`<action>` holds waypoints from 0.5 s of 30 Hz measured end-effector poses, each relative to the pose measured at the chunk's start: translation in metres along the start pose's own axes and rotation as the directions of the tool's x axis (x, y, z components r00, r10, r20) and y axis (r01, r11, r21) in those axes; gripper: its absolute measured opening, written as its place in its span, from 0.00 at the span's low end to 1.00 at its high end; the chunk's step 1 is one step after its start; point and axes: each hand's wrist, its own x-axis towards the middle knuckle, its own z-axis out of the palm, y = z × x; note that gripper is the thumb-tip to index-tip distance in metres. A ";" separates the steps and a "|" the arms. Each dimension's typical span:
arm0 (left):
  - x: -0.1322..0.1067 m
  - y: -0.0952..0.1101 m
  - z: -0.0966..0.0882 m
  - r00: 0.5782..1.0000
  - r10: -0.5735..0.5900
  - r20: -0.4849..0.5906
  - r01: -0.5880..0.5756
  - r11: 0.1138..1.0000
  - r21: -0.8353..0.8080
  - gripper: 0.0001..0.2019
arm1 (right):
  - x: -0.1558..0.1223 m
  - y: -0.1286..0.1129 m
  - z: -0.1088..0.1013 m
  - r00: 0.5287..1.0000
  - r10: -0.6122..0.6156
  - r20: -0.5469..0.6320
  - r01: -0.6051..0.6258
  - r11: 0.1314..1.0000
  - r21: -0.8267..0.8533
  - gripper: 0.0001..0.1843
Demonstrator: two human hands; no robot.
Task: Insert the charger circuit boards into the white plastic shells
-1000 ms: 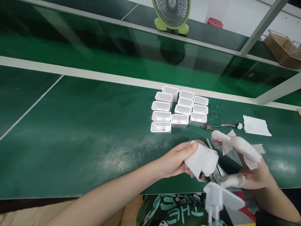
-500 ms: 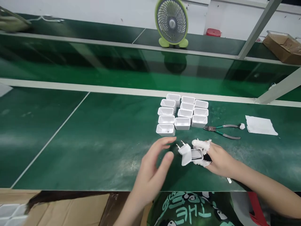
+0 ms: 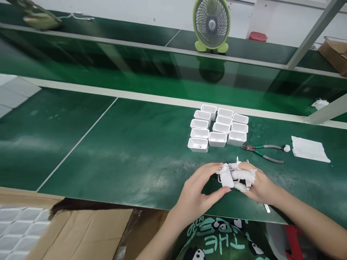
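A small white plug housing [image 3: 227,177] lies low over the green bench, held between both my hands. My left hand [image 3: 200,191] pinches its left end with thumb and fingers. My right hand [image 3: 253,182], with white cots on its fingertips, grips the right side. Just beyond them stands a block of several empty white plastic shells [image 3: 218,128], open side up, in neat rows.
Green-handled cutters [image 3: 261,151] and a white cloth [image 3: 309,148] lie to the right of the shells. A green desk fan [image 3: 211,25] stands on the far shelf. A cardboard box [image 3: 81,234] with a white tray [image 3: 16,227] sits at lower left. A metal strip [image 3: 266,207] lies by my right wrist.
My left hand, which was open beside the housing, has closed onto its left end. The view has shifted left, showing more of the cardboard box.
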 end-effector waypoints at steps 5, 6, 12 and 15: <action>0.005 -0.002 0.002 0.990 0.141 0.013 -0.141 0.990 0.005 0.26 | -0.006 0.005 0.000 0.995 -0.093 -0.027 0.091 0.995 -0.050 0.16; 0.007 -0.001 0.001 0.987 0.158 0.016 -0.158 0.987 0.013 0.26 | -0.006 0.005 -0.001 0.995 -0.098 -0.023 0.097 0.994 -0.051 0.16; 0.014 0.007 -0.003 0.988 0.118 0.098 -0.126 0.989 0.080 0.21 | 0.002 0.004 -0.002 0.995 -0.101 0.022 0.102 0.993 -0.058 0.20; 0.012 0.004 -0.001 0.990 0.102 0.097 -0.110 0.990 0.086 0.22 | 0.004 0.005 -0.003 0.994 -0.095 0.053 0.097 0.995 -0.036 0.17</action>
